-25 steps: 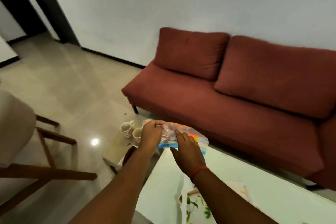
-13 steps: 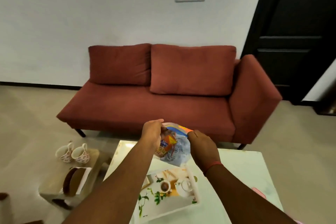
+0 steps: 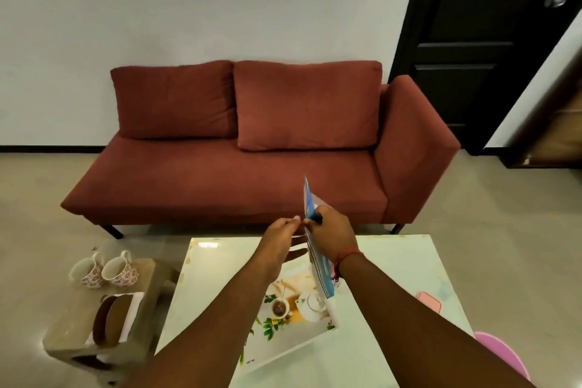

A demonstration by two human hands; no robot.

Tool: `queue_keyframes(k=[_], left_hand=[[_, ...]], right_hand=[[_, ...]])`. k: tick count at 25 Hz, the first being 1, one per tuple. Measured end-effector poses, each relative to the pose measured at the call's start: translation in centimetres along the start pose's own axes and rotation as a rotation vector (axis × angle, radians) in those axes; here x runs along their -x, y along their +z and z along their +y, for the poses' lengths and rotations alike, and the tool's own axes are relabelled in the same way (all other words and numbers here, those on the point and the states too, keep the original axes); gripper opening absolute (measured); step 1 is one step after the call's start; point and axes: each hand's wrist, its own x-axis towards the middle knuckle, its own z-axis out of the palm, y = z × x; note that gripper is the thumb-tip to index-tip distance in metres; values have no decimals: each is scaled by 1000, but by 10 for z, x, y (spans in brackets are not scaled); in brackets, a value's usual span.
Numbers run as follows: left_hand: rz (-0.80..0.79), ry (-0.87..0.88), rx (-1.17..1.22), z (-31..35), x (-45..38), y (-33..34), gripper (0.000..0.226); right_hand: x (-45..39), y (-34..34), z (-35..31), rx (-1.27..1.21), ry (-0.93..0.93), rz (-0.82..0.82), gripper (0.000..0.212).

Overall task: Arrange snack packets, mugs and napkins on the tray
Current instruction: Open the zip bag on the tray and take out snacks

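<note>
Blue and white, the packet (image 3: pixel 318 257) stands on edge, so we see it almost edge-on as a thin strip with yellow marks; its lower end comes down over the right side of the tray (image 3: pixel 285 337), though we cannot tell whether it touches. Our right hand (image 3: pixel 332 238) grips it, fingers curled round its upper part. Our left hand (image 3: pixel 282 244) is just beside the packet on the left, fingers straight and spread, holding nothing; whether its fingertips touch the packet we cannot tell.

The tray, white with printed leaves and a tea set, lies on the near half of the table (image 3: pixel 393 261), tilted askew to its edges. Bare tabletop runs to the far edge and to the right, where a pink patch (image 3: pixel 429 301) lies. Left of the table, a low stool (image 3: pixel 74 318) carries two flowered mugs (image 3: pixel 105 271) at its far end and a brown holder with white napkins (image 3: pixel 111 316) nearer. Beyond the table stands a red sofa (image 3: pixel 245 148).
</note>
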Motion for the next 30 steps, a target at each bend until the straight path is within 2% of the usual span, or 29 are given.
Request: queue_keyframes(k=[3, 6, 10, 15, 22, 24, 26, 28, 30], left_hand=[[-112, 9, -162, -1, -6, -14, 31], [-83, 17, -287, -4, -11, -27, 37], [-69, 22, -339, -9, -15, -36, 36], [5, 106, -381, 5, -13, -37, 38], [48, 194, -502, 11, -8, -16, 8], [127, 224, -529, 7, -10, -10, 4], [259, 280, -578, 1, -14, -10, 12], [390, 321, -633, -5, -14, -18, 20], [480, 317, -664, -12, -15, -25, 21]], right_hand=[[1, 26, -9, -82, 59, 2, 23], [5, 49, -12, -143, 114, 27, 17], [11, 63, -10, -251, 123, -2, 9], [7, 50, -15, -444, 80, -150, 14], [2, 21, 6, -563, 119, -136, 16], [1, 9, 18, -547, 134, -105, 18], [-1, -11, 37, -508, 167, -3, 20], [-3, -34, 64, -396, 219, 128, 16], [-2, -53, 88, -267, 266, 181, 14]])
